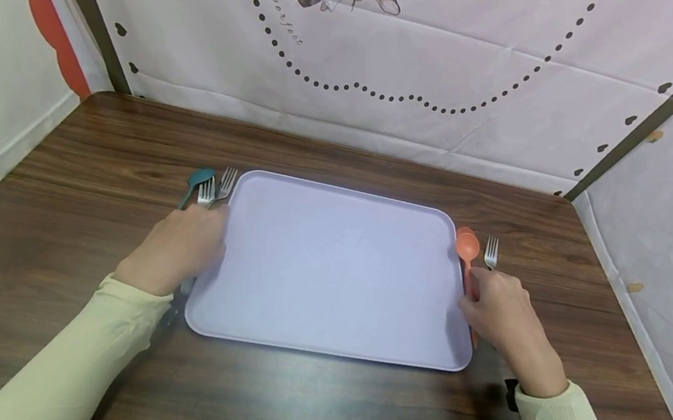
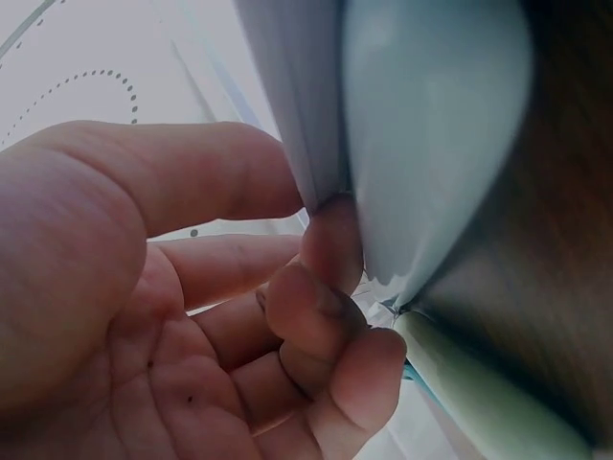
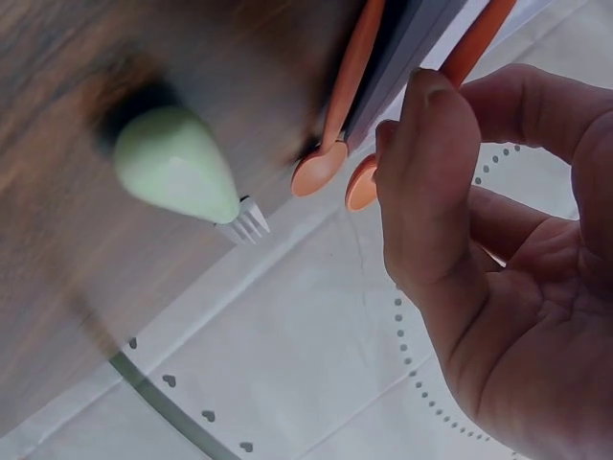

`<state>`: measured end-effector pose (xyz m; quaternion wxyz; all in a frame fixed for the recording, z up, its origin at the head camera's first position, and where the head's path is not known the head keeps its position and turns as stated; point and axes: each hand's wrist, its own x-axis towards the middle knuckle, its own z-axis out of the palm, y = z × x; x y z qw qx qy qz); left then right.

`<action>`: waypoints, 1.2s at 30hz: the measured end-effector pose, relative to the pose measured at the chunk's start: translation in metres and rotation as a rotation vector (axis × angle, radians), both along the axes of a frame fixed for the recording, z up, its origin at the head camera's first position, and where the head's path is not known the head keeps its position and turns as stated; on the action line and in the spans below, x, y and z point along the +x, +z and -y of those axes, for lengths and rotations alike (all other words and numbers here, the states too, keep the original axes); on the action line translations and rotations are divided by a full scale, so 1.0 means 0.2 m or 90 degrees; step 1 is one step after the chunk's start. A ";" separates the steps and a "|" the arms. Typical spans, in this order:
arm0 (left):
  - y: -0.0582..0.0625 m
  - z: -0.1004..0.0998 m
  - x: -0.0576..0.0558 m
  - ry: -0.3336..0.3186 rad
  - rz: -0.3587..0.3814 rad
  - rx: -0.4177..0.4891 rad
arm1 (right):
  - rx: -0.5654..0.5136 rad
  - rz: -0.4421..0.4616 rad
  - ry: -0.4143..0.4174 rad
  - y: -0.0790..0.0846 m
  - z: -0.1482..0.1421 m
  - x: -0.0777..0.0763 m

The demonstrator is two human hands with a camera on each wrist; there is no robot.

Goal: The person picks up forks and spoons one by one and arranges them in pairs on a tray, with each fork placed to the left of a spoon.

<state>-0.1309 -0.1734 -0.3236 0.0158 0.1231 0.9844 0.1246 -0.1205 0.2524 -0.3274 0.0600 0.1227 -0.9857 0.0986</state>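
The step in hand looks like handling cutlery along both short sides of a lilac tray [image 1: 335, 273], though whether pieces are being set down or picked up there cannot be told. At the tray's right edge, the right hand [image 1: 503, 311] has its grip pinched on the handle of an orange spoon [image 1: 468, 246], thumb against fingers, with the bowl pointing toward the tray's far side. A second orange spoon [image 3: 321, 171] lies on the bench [image 1: 300, 402] just beside that edge, and a fork with a pale green handle [image 3: 172, 161] sits farther out from the tray. At the tray's left edge, the left hand [image 1: 184, 244] has curled fingers and a thumb close together at the rim; I cannot tell whether this grip pinches the rim, a piece of cutlery or nothing. A near fork [image 1: 227, 182] and a farther fork [image 1: 206, 190] show just left of the tray, beyond the knuckles, with a teal spoon [image 1: 201, 176] outermost. The next move probably calls for keeping the pinched spoon parallel to the tray's right side and away from its twin, since a careless sweep could knock the two together or nudge the tray.
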 end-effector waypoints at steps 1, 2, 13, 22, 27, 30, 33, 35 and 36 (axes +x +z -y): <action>0.00 0.00 0.00 0.000 0.000 0.000 | -0.001 -0.003 0.002 0.00 0.00 0.00; 0.00 0.00 0.00 -0.001 0.001 0.001 | 0.000 -0.007 0.006 0.00 0.00 0.00; 0.00 -0.01 0.01 0.004 0.006 0.011 | -0.001 -0.011 0.021 0.00 0.04 0.00; 0.00 -0.01 0.01 0.006 0.010 0.015 | 0.001 0.002 0.021 0.00 0.06 0.00; 0.00 -0.01 0.00 -0.001 0.006 0.015 | -0.001 0.004 0.023 -0.01 0.08 0.00; 0.00 -0.01 0.01 -0.004 0.007 0.011 | 0.002 0.003 0.027 -0.01 0.09 0.00; 0.01 -0.01 0.01 -0.004 0.009 0.009 | 0.002 0.004 0.033 -0.01 0.10 0.00; 0.01 0.00 0.01 -0.003 0.007 0.010 | 0.002 0.004 0.040 -0.01 0.10 -0.01; 0.01 0.00 0.01 -0.003 0.006 0.011 | 0.001 0.005 0.044 -0.02 0.11 -0.01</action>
